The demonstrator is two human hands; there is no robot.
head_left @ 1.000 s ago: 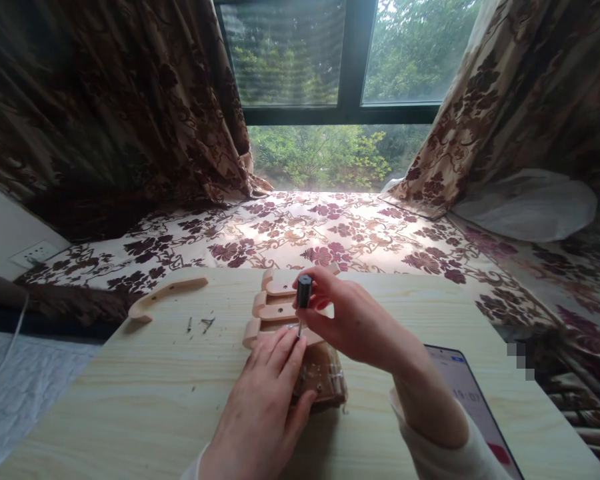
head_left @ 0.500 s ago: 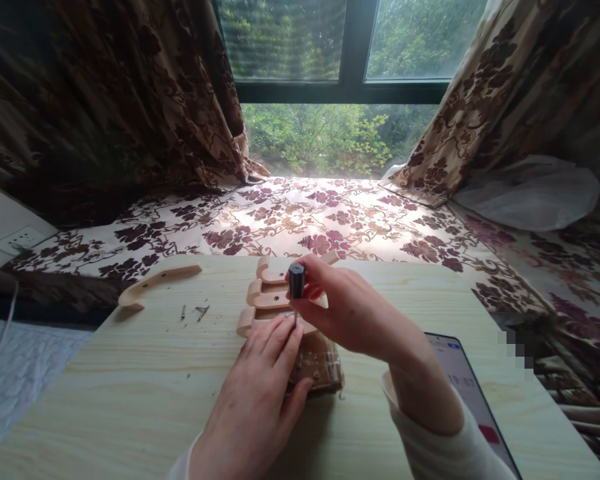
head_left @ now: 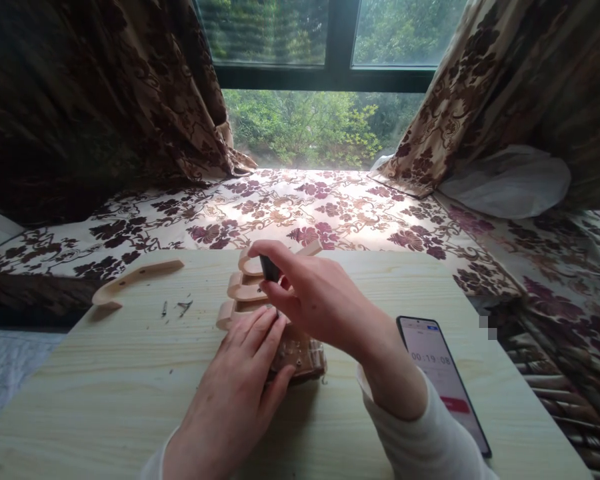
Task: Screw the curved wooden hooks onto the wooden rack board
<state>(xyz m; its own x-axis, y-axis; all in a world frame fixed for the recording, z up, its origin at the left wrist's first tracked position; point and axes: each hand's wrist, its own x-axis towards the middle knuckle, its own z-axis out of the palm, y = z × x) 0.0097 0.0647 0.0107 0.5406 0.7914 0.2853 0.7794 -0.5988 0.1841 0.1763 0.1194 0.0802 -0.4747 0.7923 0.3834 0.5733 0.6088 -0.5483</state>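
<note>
Since the earlier frame, the screwdriver (head_left: 269, 268) has tipped leftward at the top and the right hand (head_left: 325, 300) has turned with it, its forefinger now stretched over the handle's end; the whole view has shifted too. That grip pinches the handle between thumb and fingers, the shaft pointing down toward the left hand (head_left: 240, 373).

The left grip lies over the brown wrapped block (head_left: 303, 367) and the nearest of the curved wooden pieces (head_left: 247, 290), fingers close together, thumb set apart on the block's near side, probably to keep both from sliding. Presumably the block serves to raise the pieces. Loose screws (head_left: 184, 307) and a lone curved piece (head_left: 140, 272) lie on the counter (head_left: 105, 400), left of the grips; a phone (head_left: 450, 380) rests to the right, partly covered by the sleeve.

Fingers hide the shaft's tip; I cannot tell whether the left fingertips also pinch something.
</note>
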